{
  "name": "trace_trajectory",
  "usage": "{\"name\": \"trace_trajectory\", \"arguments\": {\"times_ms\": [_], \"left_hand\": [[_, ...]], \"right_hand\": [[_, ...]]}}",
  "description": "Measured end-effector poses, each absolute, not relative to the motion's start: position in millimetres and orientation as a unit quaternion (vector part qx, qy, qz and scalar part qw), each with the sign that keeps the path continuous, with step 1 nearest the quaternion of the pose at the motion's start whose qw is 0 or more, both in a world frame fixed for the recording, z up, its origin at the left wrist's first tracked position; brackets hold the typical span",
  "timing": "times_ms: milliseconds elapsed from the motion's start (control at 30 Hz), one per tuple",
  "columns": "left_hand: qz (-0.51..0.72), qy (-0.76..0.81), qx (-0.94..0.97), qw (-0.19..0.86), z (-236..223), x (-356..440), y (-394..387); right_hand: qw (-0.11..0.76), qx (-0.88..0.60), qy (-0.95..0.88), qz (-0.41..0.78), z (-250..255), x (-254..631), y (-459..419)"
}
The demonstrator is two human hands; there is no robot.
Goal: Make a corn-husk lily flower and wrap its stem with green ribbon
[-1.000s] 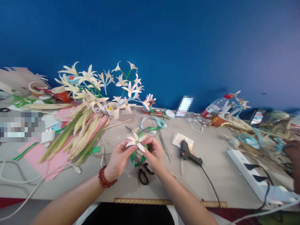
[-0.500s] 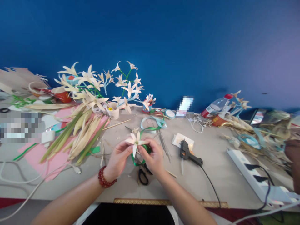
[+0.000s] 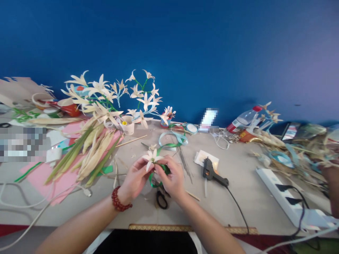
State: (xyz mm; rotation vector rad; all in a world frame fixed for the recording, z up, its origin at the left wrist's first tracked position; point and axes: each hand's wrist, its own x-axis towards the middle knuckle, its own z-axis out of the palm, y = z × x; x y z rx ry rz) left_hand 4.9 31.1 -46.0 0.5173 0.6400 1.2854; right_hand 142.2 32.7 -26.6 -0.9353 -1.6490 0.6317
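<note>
Between my two hands is a cream-white artificial flower (image 3: 151, 159) with several pointed petals, facing up toward me. My left hand (image 3: 137, 176) pinches it from the left side, thumb and fingers closed at its base. On the other side my right hand (image 3: 171, 175) is closed on the green ribbon (image 3: 155, 182), close under the flower. The ribbon loops below the fingers and also runs up behind the petals. How the stem and ribbon meet is hidden by my fingers. Black-handled scissors (image 3: 161, 200) lie on the table just below my hands, partly covered by the right one.
A glue gun (image 3: 212, 173) lies right of my hands, its cord running to the front edge. Dried husks (image 3: 92, 158) on pink paper are at left. Behind stand finished flowers (image 3: 147, 100) in a cup. A power strip (image 3: 280, 197) and another person's hand (image 3: 329, 176) are at right.
The flower has turned and shifted slightly left between my fingers, its petals pointing differently. My right hand has moved a little left. At the far right, the other person's arm has moved.
</note>
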Motion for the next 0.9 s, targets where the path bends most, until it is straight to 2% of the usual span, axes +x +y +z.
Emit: {"name": "trace_trajectory", "arguments": {"times_ms": [400,900], "left_hand": [[0.568,0.272,0.229,0.742,-47.3,2.6,32.3],[0.569,0.264,0.260,0.734,-43.2,-1.8,34.4]], "right_hand": [[0.539,-0.365,-0.716,0.253,-26.7,144.5,31.8],[0.500,-0.411,-0.613,0.453,-22.4,143.9,32.9]]}}
